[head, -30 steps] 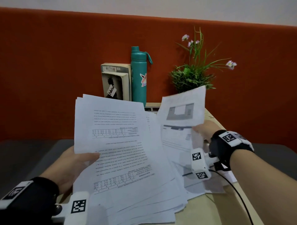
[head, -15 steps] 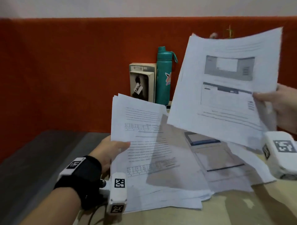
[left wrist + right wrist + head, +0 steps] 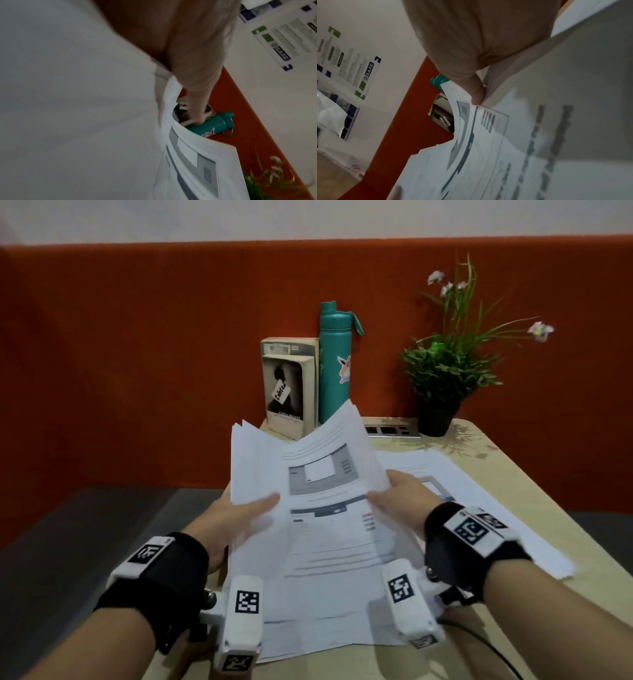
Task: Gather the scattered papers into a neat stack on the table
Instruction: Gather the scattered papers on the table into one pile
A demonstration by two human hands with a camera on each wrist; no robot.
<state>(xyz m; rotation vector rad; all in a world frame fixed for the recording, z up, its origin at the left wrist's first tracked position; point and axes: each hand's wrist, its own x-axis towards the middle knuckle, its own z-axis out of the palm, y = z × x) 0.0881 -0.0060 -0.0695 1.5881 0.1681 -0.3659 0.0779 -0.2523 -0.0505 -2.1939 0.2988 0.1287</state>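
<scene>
Paper stack (image 3: 325, 529) held between both hands above the table (image 3: 534, 494), far edge raised. Left hand (image 3: 236, 518) grips the left edge, thumb on top. Right hand (image 3: 400, 494) pinches the right edge. More sheets (image 3: 486, 491) lie flat just right of it.

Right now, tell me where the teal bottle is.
In the head view, the teal bottle stands upright at the table's far edge against the orange wall, right beside the books, left of the potted plant.
</scene>
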